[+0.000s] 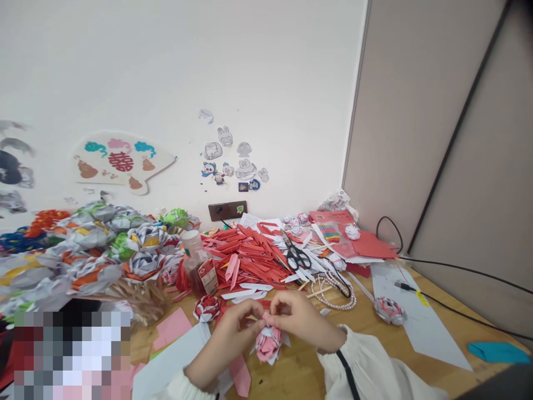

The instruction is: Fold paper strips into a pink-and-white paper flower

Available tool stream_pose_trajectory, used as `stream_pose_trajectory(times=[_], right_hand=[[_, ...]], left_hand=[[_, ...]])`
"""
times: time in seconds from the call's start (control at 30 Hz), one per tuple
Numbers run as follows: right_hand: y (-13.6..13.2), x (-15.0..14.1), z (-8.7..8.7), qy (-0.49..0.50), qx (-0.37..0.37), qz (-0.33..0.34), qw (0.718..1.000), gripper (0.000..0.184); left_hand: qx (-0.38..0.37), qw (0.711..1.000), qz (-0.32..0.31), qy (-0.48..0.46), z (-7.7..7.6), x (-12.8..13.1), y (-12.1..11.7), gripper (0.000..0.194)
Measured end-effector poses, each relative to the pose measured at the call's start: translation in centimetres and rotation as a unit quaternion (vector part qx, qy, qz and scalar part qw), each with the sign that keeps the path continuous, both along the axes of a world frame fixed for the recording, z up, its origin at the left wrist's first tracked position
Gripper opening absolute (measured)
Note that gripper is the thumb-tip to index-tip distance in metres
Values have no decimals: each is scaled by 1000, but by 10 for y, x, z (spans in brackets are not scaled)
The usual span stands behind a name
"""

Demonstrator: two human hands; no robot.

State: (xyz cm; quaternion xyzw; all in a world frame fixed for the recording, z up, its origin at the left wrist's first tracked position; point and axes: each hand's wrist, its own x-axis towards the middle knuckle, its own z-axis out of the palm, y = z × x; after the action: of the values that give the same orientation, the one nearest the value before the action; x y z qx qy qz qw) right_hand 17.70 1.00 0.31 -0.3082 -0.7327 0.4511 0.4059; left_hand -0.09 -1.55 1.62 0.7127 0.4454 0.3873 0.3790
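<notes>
Low over the wooden table, a pink and white folded paper flower [268, 343] is between my two hands. My left hand [239, 333] pinches its upper edge from the left. From the right, the fingers of my right hand [297, 319] close on a small pink fold at the top of the same flower. The fingertips of both hands nearly meet there and hide part of the fold. Just left of my left hand lies a red and white paper flower [207, 308]. A pink paper strip [240, 376] rests on the table below my left wrist.
Behind my hands spreads a heap of red paper strips [250, 253], with black-handled scissors [297, 256] on it. A bottle [195, 264] stands to its left. Many paper flowers [95, 233] fill the left side. Pearl beads [350, 300] and another flower [390, 310] lie right.
</notes>
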Motion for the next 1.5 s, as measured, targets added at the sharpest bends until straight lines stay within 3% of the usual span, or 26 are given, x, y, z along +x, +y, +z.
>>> stream_pose_trajectory(times=[0.2, 0.57, 0.77, 0.97, 1.1, 1.3, 1.5], right_hand=[[11, -2, -14, 19, -130, 54, 990, 31], [11, -5, -23, -2, -82, -41, 996, 13], [7, -3, -13, 39, -108, -1, 993, 8], [0, -3, 0, 13, 34, -65, 997, 4], [-2, -3, 4, 8, 77, -66, 995, 6], [-6, -1, 9, 12, 130, -65, 989, 6], [-8, -1, 10, 21, 150, -68, 986, 8]], left_hand=[[-65, 998, -8, 10, -14, -1, 8, 19], [-37, 999, 31, 18, -9, 3, 5, 17], [28, 998, 43, 23, -3, 2, -1, 10], [225, 973, -21, 50, 4, -3, -6, 13], [302, 951, -45, 53, 7, -4, -6, 14], [356, 931, -64, 51, 7, -6, -3, 15], [360, 930, -58, 54, 8, -6, -3, 13]])
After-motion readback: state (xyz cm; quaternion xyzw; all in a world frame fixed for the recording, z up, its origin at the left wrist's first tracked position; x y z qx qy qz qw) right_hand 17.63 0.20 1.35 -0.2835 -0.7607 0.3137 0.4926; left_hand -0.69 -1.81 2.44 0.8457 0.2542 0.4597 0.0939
